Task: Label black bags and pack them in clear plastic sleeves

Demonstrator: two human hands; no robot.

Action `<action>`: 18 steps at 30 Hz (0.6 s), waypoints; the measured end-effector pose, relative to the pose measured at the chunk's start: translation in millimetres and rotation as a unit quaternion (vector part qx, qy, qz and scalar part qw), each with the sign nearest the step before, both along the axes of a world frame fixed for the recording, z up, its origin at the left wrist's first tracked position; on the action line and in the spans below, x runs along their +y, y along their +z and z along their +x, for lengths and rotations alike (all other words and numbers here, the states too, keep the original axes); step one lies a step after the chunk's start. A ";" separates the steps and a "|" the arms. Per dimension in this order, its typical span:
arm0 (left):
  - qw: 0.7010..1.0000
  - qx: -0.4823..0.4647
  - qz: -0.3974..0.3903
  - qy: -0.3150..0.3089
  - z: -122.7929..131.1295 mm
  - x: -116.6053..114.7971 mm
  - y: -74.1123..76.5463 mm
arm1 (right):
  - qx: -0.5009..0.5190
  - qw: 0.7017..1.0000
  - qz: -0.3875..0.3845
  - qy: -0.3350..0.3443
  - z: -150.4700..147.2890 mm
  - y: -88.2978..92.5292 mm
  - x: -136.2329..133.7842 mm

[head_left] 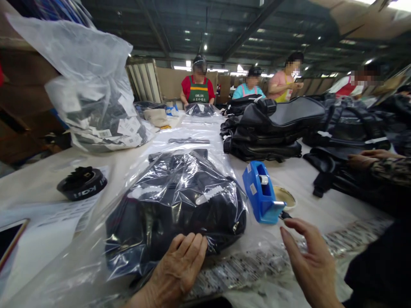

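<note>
We had the bag (180, 220) left of the dispenser (263, 197).
Our left hand (181, 267) touched it, its fingers' grip we couldn't tell; our right hand (313, 261), near the dispenser, had fingers parted.

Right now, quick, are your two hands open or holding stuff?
Left hand: on the plastic-covered black bag; thumb hidden, grip unclear.
Right hand: open, near the blue tape dispenser.

Two bare hands (183, 269), bare wrists (154, 293)
</note>
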State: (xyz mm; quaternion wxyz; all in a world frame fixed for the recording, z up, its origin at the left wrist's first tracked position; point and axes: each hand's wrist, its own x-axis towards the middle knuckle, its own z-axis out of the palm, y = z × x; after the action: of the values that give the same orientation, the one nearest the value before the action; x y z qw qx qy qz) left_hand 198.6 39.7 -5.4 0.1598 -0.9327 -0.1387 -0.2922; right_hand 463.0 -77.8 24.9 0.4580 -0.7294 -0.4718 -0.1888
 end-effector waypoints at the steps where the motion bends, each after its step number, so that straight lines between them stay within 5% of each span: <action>1: 1.000 0.000 -0.004 -0.001 -0.3 -0.1 -0.5 | 0.045 0.999 0.005 -0.024 8.7 3.9 2.3; 5: 1.000 0.000 -0.006 -0.004 -2.3 1.8 -4.8 | 0.191 0.976 -0.061 -0.082 48.4 15.9 23.8; 10: 1.000 -0.005 0.001 -0.004 -2.8 3.5 -6.1 | 0.281 0.949 -0.143 -0.030 74.2 19.3 55.1; 18: 1.000 0.002 -0.016 0.004 -2.9 1.4 -3.5 | 0.414 0.908 -0.061 0.002 66.4 17.6 72.0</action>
State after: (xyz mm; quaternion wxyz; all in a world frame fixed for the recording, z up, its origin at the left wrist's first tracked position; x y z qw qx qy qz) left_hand 195.7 41.1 -8.9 0.1467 -0.9351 -0.1467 -0.2873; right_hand 529.4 -5.8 42.4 0.5670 -0.7676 -0.2523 0.1599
